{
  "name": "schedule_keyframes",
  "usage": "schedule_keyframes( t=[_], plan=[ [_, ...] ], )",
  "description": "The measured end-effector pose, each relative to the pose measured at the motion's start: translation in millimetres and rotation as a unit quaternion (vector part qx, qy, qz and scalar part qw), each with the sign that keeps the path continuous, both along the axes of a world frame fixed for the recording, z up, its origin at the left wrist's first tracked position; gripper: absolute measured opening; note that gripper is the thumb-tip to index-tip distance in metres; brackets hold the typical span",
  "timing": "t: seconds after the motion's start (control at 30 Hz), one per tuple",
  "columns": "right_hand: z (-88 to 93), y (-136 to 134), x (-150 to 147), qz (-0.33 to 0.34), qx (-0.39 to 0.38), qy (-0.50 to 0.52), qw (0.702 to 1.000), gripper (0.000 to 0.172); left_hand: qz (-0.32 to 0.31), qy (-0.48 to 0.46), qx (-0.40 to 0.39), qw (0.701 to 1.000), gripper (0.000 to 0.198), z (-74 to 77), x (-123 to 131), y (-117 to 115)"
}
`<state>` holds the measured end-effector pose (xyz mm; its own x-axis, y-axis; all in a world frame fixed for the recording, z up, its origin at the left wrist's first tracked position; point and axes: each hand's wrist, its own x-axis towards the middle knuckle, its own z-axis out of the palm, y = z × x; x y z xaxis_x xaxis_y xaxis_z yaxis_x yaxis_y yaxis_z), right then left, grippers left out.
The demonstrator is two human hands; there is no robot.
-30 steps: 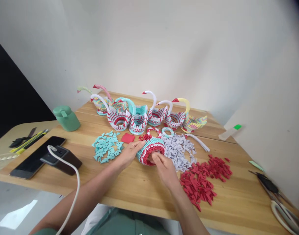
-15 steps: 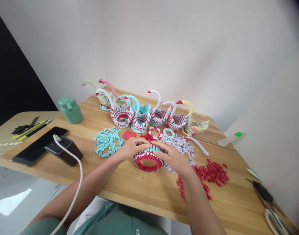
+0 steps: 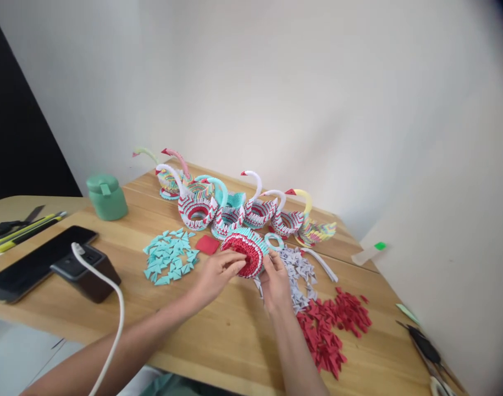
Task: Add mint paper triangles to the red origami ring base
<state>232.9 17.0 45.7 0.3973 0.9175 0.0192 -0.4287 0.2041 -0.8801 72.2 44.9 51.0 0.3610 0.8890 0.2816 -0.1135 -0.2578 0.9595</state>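
Observation:
A round folded-paper ring (image 3: 251,250), red inside with white and turquoise rows at its edge, is raised and tilted above the table between my hands. My left hand (image 3: 222,270) has its fingers closed at the ring's lower left side. At the right edge my right hand (image 3: 275,278) grips the ring between thumb and fingers. Turquoise paper triangles (image 3: 171,256) lie to the left. White-grey triangles (image 3: 298,272) and red triangles (image 3: 325,330) lie to the right, beside my right hand and forearm.
Several paper swans (image 3: 197,212) stand behind the ring. A small turquoise ring (image 3: 274,241) and a red square (image 3: 207,245) lie nearby. At left are a green container (image 3: 108,199), a phone (image 3: 28,267) and a black charger (image 3: 86,275) with a white cable. Scissors (image 3: 426,352) lie at right.
The ring has been lifted and tilted, its red side now more toward me. My right hand has moved from its top to its right edge, my left hand to its lower left. The view has shifted.

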Motion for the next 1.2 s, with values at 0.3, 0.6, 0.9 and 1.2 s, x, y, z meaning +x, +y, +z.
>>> schedule_keyframes(
  t=[0.3, 0.6, 0.9, 1.2],
  plan=[
    [-8.0, -7, -12, 0.050, -0.012, -0.127, 0.991, 0.040, -0.046, 0.000, -0.119, 0.992, 0.041, -5.8, -3, 10],
    [6.5, -13, -1, 0.025, -0.025, -0.300, 0.953, 0.026, -0.024, 0.086, 0.000, 0.996, 0.019, -0.4, -2, 6],
    [5.9, -13, -3, 0.041, -0.029, -0.283, 0.958, 0.022, -0.043, 0.135, 0.069, 0.988, 0.035, 2.7, -5, 6],
    [1.5, -12, -1, 0.065, -0.040, -0.312, 0.947, 0.025, -0.041, 0.143, 0.069, 0.986, 0.037, 0.6, -4, 6]
  ],
)
